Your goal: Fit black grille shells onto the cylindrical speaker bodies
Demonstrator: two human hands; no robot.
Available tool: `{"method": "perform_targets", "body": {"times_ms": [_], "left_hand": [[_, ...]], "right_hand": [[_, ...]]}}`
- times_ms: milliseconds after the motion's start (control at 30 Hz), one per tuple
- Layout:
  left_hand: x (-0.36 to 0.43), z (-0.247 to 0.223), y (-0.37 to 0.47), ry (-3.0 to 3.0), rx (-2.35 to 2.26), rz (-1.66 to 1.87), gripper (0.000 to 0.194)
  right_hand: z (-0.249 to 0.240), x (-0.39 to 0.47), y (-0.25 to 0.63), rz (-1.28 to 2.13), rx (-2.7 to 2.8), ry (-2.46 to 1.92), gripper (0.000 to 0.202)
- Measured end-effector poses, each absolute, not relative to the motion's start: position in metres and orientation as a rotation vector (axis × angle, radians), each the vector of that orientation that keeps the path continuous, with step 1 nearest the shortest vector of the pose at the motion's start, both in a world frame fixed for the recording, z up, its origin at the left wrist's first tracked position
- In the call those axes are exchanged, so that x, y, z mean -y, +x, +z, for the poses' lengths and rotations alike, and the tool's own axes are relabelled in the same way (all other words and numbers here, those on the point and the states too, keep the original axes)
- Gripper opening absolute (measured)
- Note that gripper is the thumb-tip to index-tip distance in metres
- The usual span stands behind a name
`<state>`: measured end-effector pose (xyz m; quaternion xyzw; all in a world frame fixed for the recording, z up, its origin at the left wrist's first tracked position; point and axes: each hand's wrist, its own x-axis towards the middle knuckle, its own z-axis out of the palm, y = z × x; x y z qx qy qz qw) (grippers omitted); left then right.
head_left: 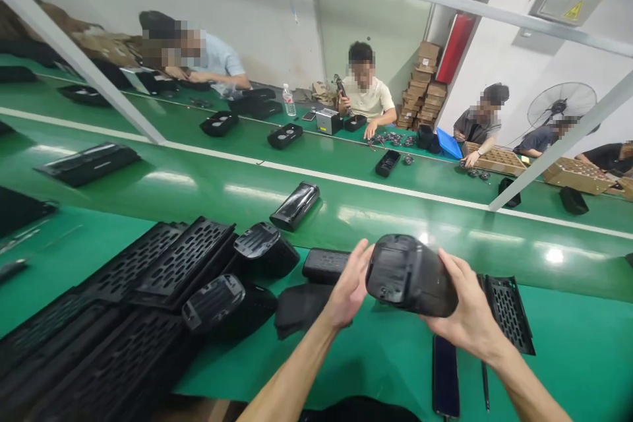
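A black plastic speaker housing (413,277) with a rounded, ribbed end is held up over the green bench. My right hand (462,306) grips it from the right, thumb and fingers wrapped round its body. At its left end is my left hand (349,287), fingers stretched out and apart; whether they touch the housing I cannot tell. Below and behind my left hand lie a dark cloth-like stack (301,308) and a black perforated housing (324,265). Two more black housings (264,249) (227,303) lie further left.
Black perforated grilles (182,264) are piled at left, with another grille (509,313) at right. A phone (446,376) and a thin black tool (485,386) lie by my right forearm. Beyond, a green conveyor (237,188) carries housings, including a glossy one (295,206). Several co-workers sit across it.
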<state>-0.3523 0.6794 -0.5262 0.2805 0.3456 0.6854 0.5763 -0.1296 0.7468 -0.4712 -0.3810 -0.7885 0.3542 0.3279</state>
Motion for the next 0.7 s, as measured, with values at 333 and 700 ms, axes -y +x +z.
{"method": "perform_targets", "body": {"times_ms": [333, 700], "left_hand": [[-0.653, -0.499, -0.364, 1.131, -1.261, 1.366, 0.086], [-0.628, -0.533, -0.355, 0.837, -1.388, 1.232, 0.079]], "right_hand": [[-0.489, -0.741, -0.087, 0.727, 2.365, -1.006, 0.101], [-0.554, -0.69, -0.074, 1.553, 1.485, -1.336, 0.074]]}}
